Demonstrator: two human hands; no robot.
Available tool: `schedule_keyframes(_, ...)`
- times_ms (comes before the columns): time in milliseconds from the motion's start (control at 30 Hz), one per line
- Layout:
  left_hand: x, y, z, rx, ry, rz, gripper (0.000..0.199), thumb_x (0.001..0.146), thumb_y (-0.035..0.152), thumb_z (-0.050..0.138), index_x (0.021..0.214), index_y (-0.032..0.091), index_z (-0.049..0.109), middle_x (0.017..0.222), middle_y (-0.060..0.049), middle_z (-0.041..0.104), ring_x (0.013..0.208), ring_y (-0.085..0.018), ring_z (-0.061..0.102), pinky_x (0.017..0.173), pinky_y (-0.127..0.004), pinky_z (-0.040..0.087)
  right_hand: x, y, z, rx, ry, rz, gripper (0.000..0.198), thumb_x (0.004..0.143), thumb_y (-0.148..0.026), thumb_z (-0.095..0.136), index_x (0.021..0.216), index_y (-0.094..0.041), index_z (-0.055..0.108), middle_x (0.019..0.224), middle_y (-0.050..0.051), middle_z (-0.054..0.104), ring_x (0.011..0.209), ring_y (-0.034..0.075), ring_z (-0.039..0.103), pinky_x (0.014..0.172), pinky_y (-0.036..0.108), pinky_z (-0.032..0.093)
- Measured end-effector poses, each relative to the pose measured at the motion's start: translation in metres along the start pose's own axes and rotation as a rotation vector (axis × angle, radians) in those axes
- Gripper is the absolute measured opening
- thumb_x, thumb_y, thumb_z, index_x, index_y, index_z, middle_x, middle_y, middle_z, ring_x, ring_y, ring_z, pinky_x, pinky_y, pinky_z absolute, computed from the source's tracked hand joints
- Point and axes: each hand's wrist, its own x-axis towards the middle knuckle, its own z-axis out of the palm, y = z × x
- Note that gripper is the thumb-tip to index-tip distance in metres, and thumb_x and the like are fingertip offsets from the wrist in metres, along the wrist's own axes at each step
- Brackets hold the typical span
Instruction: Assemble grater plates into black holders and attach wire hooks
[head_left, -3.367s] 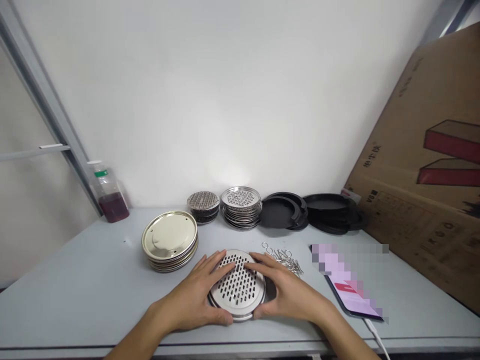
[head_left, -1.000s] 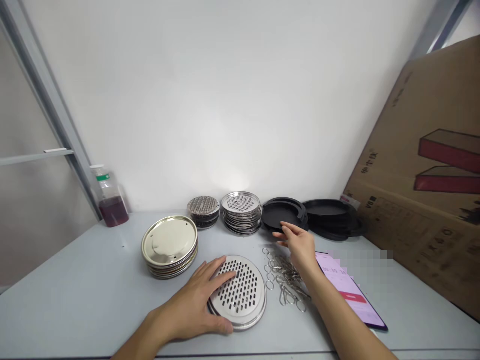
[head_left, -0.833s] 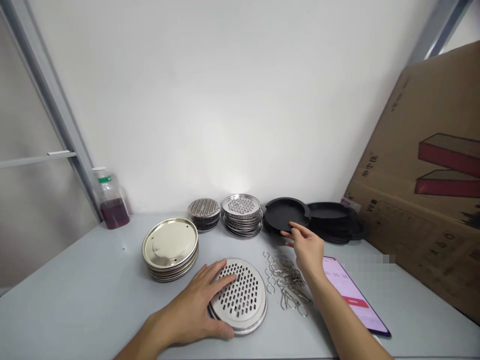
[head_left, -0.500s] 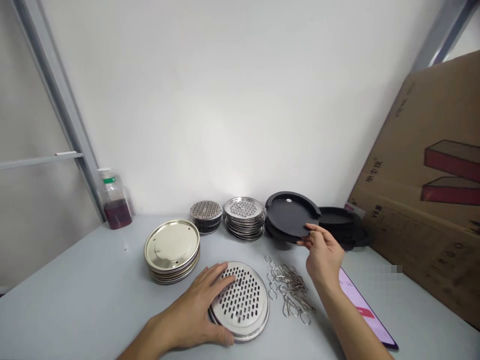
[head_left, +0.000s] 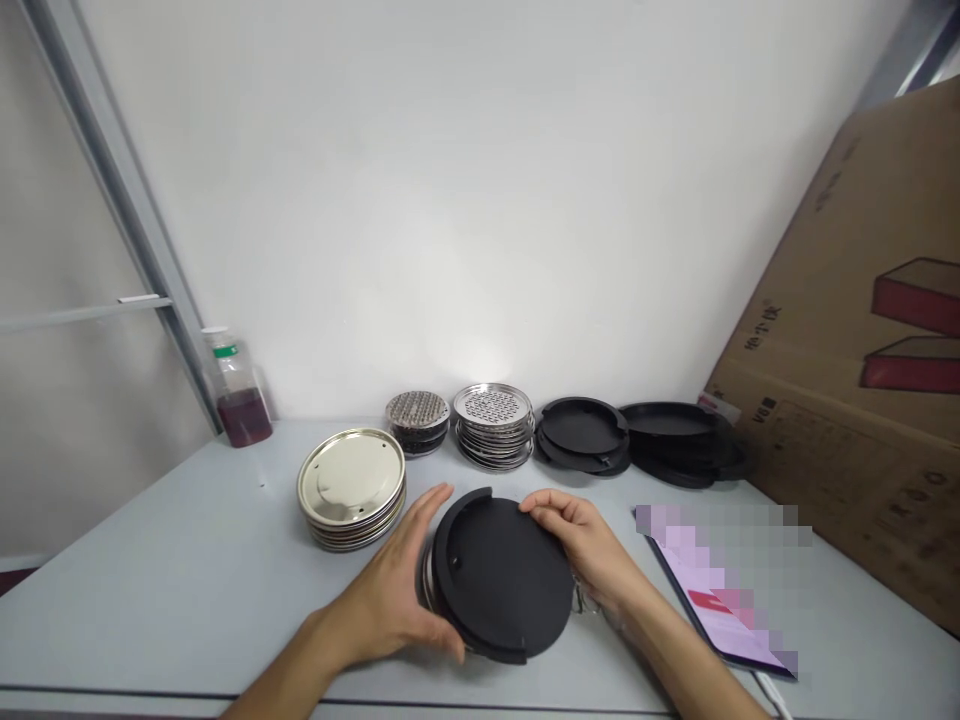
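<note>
A round black plastic lid (head_left: 510, 580) with a raised partial rim and a small hole lies over a metal disc stack at the table's front. Its upper right edge is pinched in my right hand (head_left: 577, 535). My left hand (head_left: 394, 590) curves round the left side, fingers and thumb spread; whether it touches the edge I cannot tell. Only a sliver of the silvery metal disc (head_left: 428, 580) shows at the left; the lid hides the rest. Metal rings and pins (head_left: 584, 598) peek out under my right wrist, mostly covered.
Gold-coloured metal lids (head_left: 351, 480) are stacked at left. Behind stand small grater discs (head_left: 418, 412), perforated silver discs (head_left: 493, 408), black plastic lids (head_left: 583, 428) and more black parts (head_left: 675, 440). A bottle (head_left: 244, 410), a partly pixelated tablet (head_left: 720, 610) and a cardboard box (head_left: 840, 400) flank them.
My right hand has brought the black lid from the back stack onto the perforated metal disc. My left hand has moved off the disc's top to its left side.
</note>
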Motion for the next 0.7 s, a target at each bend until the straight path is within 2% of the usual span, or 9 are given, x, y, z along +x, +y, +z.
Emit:
schedule_keyframes(167, 0.003, -0.001, 0.000, 0.007, -0.112, 0.035, 0.127, 0.049, 0.060, 0.089, 0.154, 0.031, 0.023, 0.163, -0.008, 0.018, 0.148, -0.035, 0.019, 0.122, -0.048, 0.017, 0.005, 0.012, 0.005, -0.115, 0.011, -0.018, 0.025, 0.079, -0.041, 0.068, 0.092, -0.019, 0.065, 0.060, -0.004, 0.060, 0.050, 0.010, 0.049, 0.047, 0.019, 0.032)
schedule_keyframes(300, 0.003, 0.004, -0.003, 0.005, -0.122, 0.003, 0.115, 0.053, 0.054, 0.089, 0.151, 0.034, 0.032, 0.162, -0.006, 0.021, 0.147, -0.034, 0.022, 0.121, -0.048, 0.020, 0.008, 0.017, 0.006, -0.310, 0.144, -0.103, 0.021, 0.080, -0.037, 0.061, 0.088, -0.019, 0.066, 0.066, -0.001, 0.063, 0.055, 0.013, 0.053, 0.050, 0.022, 0.035)
schedule_keyframes(400, 0.001, 0.005, -0.005, 0.012, -0.136, -0.043, 0.103, 0.062, 0.050, 0.085, 0.150, 0.035, 0.034, 0.163, -0.004, 0.019, 0.148, -0.032, 0.021, 0.121, -0.047, 0.020, 0.009, 0.018, 0.010, -0.473, 0.250, -0.159, 0.020, 0.080, -0.033, 0.055, 0.086, -0.019, 0.068, 0.069, 0.000, 0.064, 0.061, 0.016, 0.056, 0.055, 0.024, 0.039)
schedule_keyframes(467, 0.000, 0.003, -0.005, 0.018, -0.164, -0.059, 0.103, 0.063, 0.048, 0.084, 0.151, 0.035, 0.032, 0.164, -0.004, 0.013, 0.149, -0.031, 0.018, 0.122, -0.047, 0.020, 0.008, 0.017, 0.014, -0.568, 0.280, -0.184, 0.020, 0.081, -0.030, 0.052, 0.087, -0.019, 0.068, 0.073, 0.001, 0.066, 0.065, 0.017, 0.059, 0.060, 0.026, 0.042)
schedule_keyframes(567, 0.000, -0.001, -0.002, 0.033, -0.159, -0.057, 0.113, 0.055, 0.047, 0.089, 0.152, 0.034, 0.031, 0.165, -0.004, 0.005, 0.149, -0.034, 0.014, 0.121, -0.049, 0.020, 0.006, 0.014, 0.022, -0.700, 0.276, -0.229, 0.021, 0.081, -0.027, 0.050, 0.090, -0.019, 0.068, 0.082, 0.003, 0.071, 0.068, 0.019, 0.062, 0.066, 0.029, 0.044)
schedule_keyframes(700, 0.000, -0.002, 0.002, 0.050, -0.130, -0.052, 0.108, 0.054, 0.048, 0.089, 0.148, 0.034, 0.038, 0.165, -0.004, 0.004, 0.149, -0.034, 0.016, 0.121, -0.048, 0.022, 0.003, 0.009, 0.021, -0.824, 0.250, -0.320, 0.024, 0.086, -0.034, 0.052, 0.094, -0.020, 0.069, 0.084, 0.005, 0.073, 0.071, 0.021, 0.064, 0.072, 0.032, 0.045)
